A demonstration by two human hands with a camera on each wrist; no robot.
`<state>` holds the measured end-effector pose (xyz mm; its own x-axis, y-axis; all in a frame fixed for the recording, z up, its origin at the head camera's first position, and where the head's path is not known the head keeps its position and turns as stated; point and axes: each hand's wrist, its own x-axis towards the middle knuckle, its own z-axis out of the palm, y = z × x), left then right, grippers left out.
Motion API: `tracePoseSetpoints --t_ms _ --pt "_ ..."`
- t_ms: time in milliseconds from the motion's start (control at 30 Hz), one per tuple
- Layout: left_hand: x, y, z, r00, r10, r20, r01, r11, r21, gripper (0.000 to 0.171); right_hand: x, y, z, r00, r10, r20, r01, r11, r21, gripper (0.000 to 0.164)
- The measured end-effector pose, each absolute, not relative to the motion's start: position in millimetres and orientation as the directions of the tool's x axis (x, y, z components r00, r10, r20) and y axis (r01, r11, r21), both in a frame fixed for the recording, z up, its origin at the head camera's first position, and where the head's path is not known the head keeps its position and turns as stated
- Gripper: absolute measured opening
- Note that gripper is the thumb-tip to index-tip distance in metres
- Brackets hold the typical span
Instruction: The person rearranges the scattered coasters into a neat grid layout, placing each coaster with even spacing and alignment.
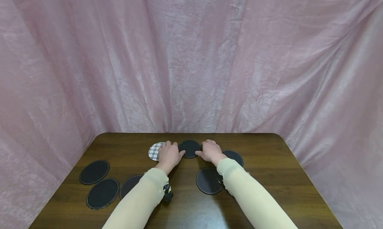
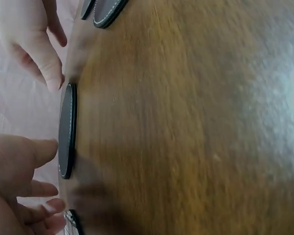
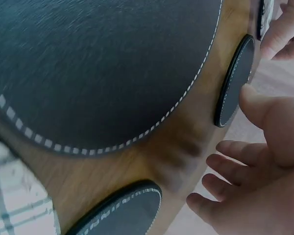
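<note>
A round black coaster [image 1: 190, 149] with pale edge stitching lies flat near the table's back edge, between the two hands. My left hand [image 1: 169, 155] is at its left side, the thumb pointing to its rim and the other fingers loosely bent over a plaid coaster [image 1: 154, 151]. On the other side is my right hand [image 1: 210, 151], thumb at the black coaster's right rim. In the right wrist view its fingers [image 3: 230, 169] are spread and grip nothing. The left wrist view shows the same coaster [image 2: 67, 132] lying between both thumbs.
Right of my right hand lies another black coaster [image 1: 233, 157], with one more [image 1: 208, 181] nearer me. A second plaid coaster [image 3: 14, 196] is mostly hidden under the right forearm. Several black coasters [image 1: 102, 193] lie at the left. Behind the wooden table [image 1: 263, 182] hangs a pink curtain [image 1: 191, 62].
</note>
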<state>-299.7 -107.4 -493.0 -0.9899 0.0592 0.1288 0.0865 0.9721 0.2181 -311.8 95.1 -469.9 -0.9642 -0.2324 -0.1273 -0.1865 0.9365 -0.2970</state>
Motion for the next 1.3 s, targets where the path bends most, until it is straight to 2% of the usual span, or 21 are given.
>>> tracePoseSetpoints --t_ms 167,300,500,867,1033,1133,1300 --pt "-300.8 -103.9 -492.6 -0.992 0.052 0.117 0.077 0.973 0.218 0.055 -315.0 89.5 -472.2 -0.968 -0.221 -0.119 -0.174 0.933 -0.315 0.054" --pt "-302.0 -101.9 -493.3 -0.994 0.047 0.101 0.068 0.974 0.217 0.053 -315.1 85.3 -471.0 -0.965 -0.236 -0.117 -0.189 0.930 -0.316 0.053" --pt "-305.3 -99.1 -493.2 -0.997 0.012 0.074 0.030 0.968 0.250 0.051 -314.9 79.8 -468.6 -0.975 -0.198 -0.103 -0.147 0.918 -0.367 0.049" --pt "-307.2 -98.2 -491.7 -0.999 -0.039 0.018 -0.032 0.957 0.289 0.051 -331.7 79.9 -479.3 -0.984 -0.088 -0.158 0.014 0.835 -0.550 0.020" --pt "-305.7 -98.7 -490.0 -0.999 -0.053 0.012 -0.047 0.950 0.309 0.051 -352.6 86.2 -504.5 -0.984 -0.074 -0.160 0.041 0.785 -0.618 0.042" --pt "-304.7 -99.1 -489.1 -0.998 -0.063 0.014 -0.055 0.942 0.332 0.051 -372.0 87.6 -528.0 -0.991 -0.071 -0.115 0.014 0.792 -0.611 0.045" --pt "-300.8 -99.5 -487.7 -0.997 -0.071 0.041 -0.051 0.930 0.363 0.052 -386.2 87.8 -544.8 -0.998 -0.010 -0.058 0.026 0.807 -0.590 0.021"
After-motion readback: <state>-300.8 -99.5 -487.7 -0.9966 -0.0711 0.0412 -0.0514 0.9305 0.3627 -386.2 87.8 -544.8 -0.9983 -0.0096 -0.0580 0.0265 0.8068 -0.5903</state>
